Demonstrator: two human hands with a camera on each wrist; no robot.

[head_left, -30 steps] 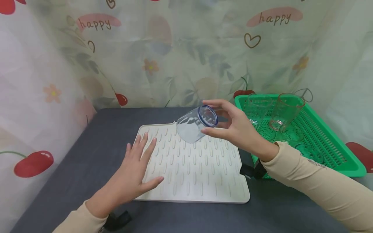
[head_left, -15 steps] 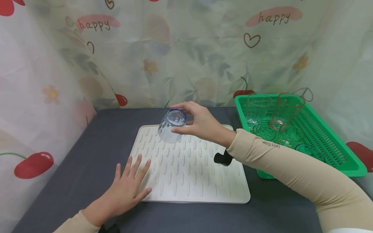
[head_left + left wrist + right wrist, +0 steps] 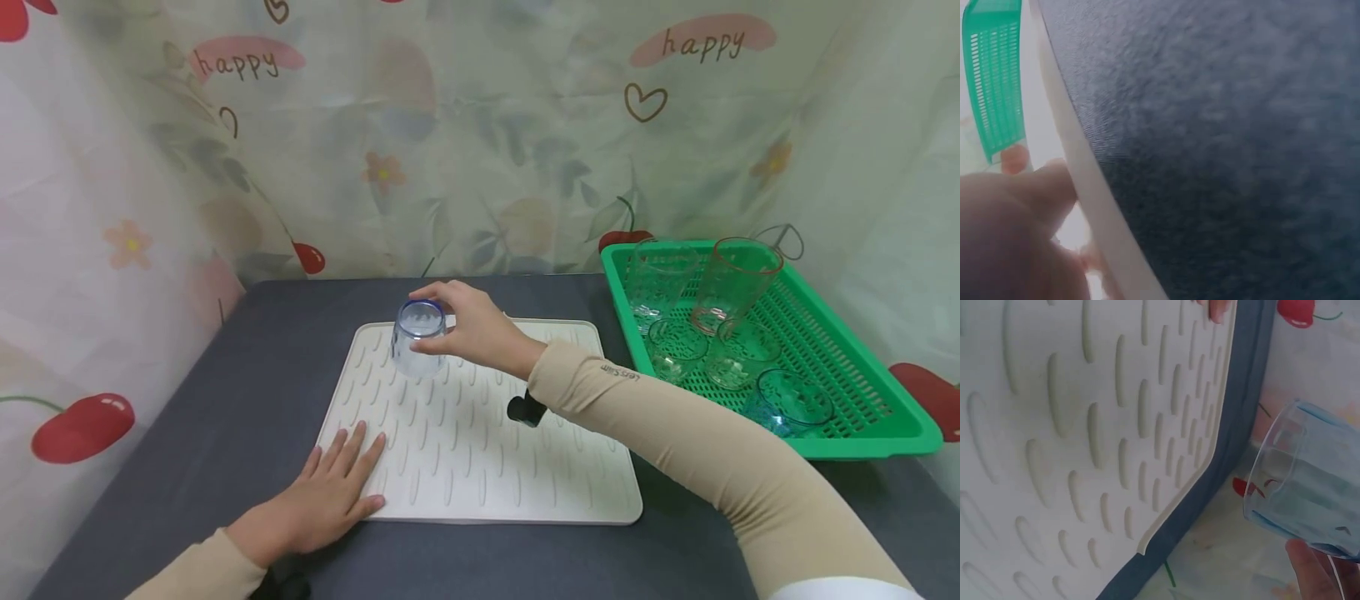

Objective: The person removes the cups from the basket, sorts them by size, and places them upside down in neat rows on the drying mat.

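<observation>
My right hand [image 3: 483,329] grips a clear drinking glass [image 3: 411,354] with a bluish tint round its narrower top end. The glass is held wide end down over the far left part of a white ridged drying mat [image 3: 517,450]. In the right wrist view the glass [image 3: 1310,478] appears at the right, with a fingertip against its side. My left hand [image 3: 318,504] lies with fingers spread and straight on the mat's near left corner. The left wrist view shows this hand [image 3: 1016,225] at the mat's pale edge [image 3: 1104,206].
A green plastic basket [image 3: 840,450] stands right of the mat. It holds several glasses, among them a tall red-rimmed one [image 3: 735,287] and a bluish one [image 3: 783,412]. A dark cloth [image 3: 247,400] covers the table, with a printed curtain [image 3: 465,150] behind.
My right hand has carried the glass left and down, turning it from tilted to nearly vertical. My left hand has come down and left onto the mat's corner.
</observation>
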